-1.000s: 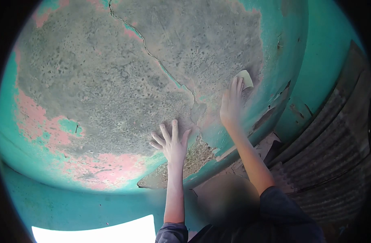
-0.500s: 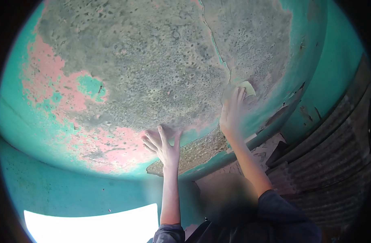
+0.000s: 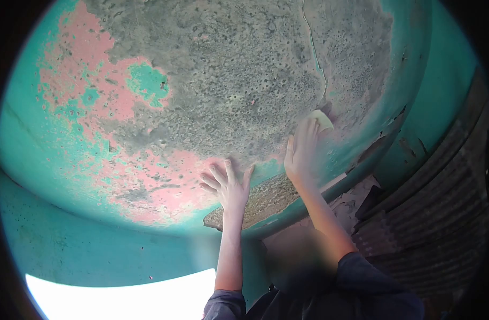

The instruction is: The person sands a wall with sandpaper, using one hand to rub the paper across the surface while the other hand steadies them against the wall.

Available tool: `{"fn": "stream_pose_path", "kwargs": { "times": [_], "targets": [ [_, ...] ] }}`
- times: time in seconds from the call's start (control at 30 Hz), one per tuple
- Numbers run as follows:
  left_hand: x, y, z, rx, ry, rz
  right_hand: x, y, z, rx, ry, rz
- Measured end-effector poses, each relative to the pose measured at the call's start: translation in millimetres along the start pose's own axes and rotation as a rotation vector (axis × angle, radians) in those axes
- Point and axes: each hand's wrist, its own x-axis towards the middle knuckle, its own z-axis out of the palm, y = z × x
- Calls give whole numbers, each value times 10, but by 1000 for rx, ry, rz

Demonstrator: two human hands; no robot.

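Observation:
My left hand (image 3: 229, 186) rests with spread fingers against the wall (image 3: 218, 69), where pink paint meets bare grey plaster. To its right, my right hand (image 3: 303, 152) presses a pale yellowish-green sheet or pad (image 3: 322, 120) flat on the plaster, just below a long crack (image 3: 316, 56). The sheet shows beyond the fingertips; the rest is under the hand. My right hand is slightly blurred.
Around the bare plaster are pink patches (image 3: 111, 88) and turquoise paint. Rough broken plaster (image 3: 268, 202) lies below the hands. A bright white opening (image 3: 121, 296) is at lower left, dark corrugated sheets (image 3: 426, 240) at lower right.
The view has shifted, so the wall surface appears further right and slightly higher. My right hand and the sheet have moved down-left relative to the crack. My left hand stays spread on the wall.

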Motion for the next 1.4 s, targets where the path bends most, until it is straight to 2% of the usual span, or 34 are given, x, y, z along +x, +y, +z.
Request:
{"fn": "stream_pose_path", "kwargs": {
  "times": [0.13, 0.2, 0.23, 0.3, 0.37, 0.43, 0.57, 0.63, 0.67, 0.73, 0.83, 0.97, 1.13, 1.23, 1.4],
  "targets": [
    [11, 4, -17, 14, -14, 2, -967, 12, 323, 76, -146, 4],
    [10, 6, -31, 13, -26, 1, -1109, 27, 317, -146, -373, -31],
    [6, 0, -35, 19, -46, -4, -993, -2, 290, -149, -373, -33],
    [-1, 0, -34, 4, -43, -7, -617, -16, 207, -100, -207, -60],
    [17, 22, -39, -9, -33, -12, -273, -123, 105, -48, -183, -54],
    [-14, 53, -51, -69, -78, -106, -153, -132, 132, 31, -119, -47],
    [-47, 7, 26, -18, -44, -30, -819, 45, 312, -74, -142, -107],
    [-52, 1, 32, -14, -7, -1, -941, 6, 257, -165, -348, -24],
    [-37, -4, 53, -17, -3, 1, -878, 47, 302, -167, -343, -25],
    [-64, -2, 70, -27, 17, -5, -435, -161, 156, -29, -115, -108],
    [-65, -8, 72, -16, 22, 0, -295, -117, 161, -45, -84, -173],
    [-84, -6, 55, -25, 29, 0, -822, 79, 298, -132, -221, -150],
    [-62, 6, 53, -44, -16, -23, -330, -160, 101, -86, -148, -180],
    [-51, 22, 22, -37, -38, -36, -698, 15, 213, -200, -233, -167],
    [-55, 52, 21, -58, -85, -76, -483, -119, 86, -167, -208, -150]
  ]
}}
